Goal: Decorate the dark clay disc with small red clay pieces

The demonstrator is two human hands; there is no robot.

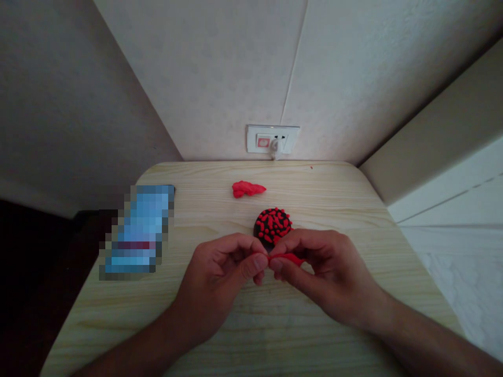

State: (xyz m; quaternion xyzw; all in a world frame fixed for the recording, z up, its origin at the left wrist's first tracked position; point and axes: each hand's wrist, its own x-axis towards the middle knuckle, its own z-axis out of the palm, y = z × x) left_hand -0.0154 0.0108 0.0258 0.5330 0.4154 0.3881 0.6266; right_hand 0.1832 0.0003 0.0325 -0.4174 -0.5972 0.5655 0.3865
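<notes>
Both my hands meet over the middle of a light wooden table [334, 193]. My right hand [326, 272] holds a small piece of red clay [288, 257] between thumb and fingers. The thumb and forefinger of my left hand [220, 277] pinch the left tip of that same piece. Just behind my fingers lies a black clay disc [273, 225] studded with many small red bits. Farther back on the table rests a loose lump of red clay [247, 189], untouched.
A blurred blue rectangular object [137, 230] lies at the table's left edge. A white wall socket [272, 139] with a plug in it sits on the wall behind the table. The table stands in a corner, with a white surface [459, 230] to the right.
</notes>
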